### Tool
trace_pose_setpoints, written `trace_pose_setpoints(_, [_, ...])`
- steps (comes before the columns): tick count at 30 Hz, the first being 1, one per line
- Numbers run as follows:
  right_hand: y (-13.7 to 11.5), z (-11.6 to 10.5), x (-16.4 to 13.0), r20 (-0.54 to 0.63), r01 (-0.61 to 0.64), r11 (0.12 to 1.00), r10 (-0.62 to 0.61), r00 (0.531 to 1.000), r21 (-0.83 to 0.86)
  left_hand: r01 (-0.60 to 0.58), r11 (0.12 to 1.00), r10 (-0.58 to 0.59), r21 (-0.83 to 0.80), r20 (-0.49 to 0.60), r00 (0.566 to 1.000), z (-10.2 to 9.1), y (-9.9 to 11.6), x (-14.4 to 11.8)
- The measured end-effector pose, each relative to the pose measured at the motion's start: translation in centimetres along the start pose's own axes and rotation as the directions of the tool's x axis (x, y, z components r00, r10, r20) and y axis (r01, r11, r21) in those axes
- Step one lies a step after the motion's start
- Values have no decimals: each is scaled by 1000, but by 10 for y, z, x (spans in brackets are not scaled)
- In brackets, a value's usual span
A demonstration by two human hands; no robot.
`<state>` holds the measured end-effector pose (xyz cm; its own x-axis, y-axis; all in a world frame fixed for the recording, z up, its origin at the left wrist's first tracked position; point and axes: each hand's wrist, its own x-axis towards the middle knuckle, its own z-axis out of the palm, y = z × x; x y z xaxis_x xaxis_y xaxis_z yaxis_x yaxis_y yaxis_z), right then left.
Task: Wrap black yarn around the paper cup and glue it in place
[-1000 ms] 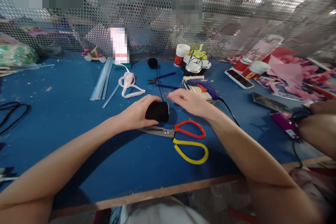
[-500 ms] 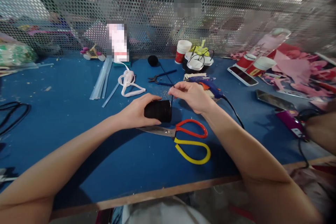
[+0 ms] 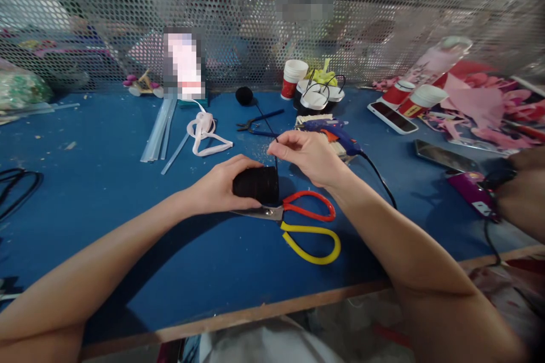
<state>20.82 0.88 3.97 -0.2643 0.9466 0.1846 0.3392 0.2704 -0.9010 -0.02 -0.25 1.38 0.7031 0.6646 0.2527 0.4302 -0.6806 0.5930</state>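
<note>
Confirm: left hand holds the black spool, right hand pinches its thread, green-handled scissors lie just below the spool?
Not quite. In the head view the scissors have one red and one yellow handle, not green. The left hand holds the black spool; the right hand pinches the thread.

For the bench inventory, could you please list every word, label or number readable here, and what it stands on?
None can be read.
Red paper cups: printing too small and blurred.
Upright box at the mesh: pixelated out.
Pink printed sheets: no legible text.
Phones: screens dark.

Both hands (image 3: 221,184) (image 3: 309,156) forward, left curled, right pinching.
</note>
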Motion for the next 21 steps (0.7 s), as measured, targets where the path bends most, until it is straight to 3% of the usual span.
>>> trace_pose_setpoints(11, [-22, 5, -12, 40, 76, 996, -78, 996, 54, 35, 999, -36, -11, -15, 999, 7, 4, -3])
trace_pose_setpoints(21, [-30, 4, -12, 9, 101, 994, -101, 995, 35, 38, 999, -37, 24, -29, 999, 12, 1, -4])
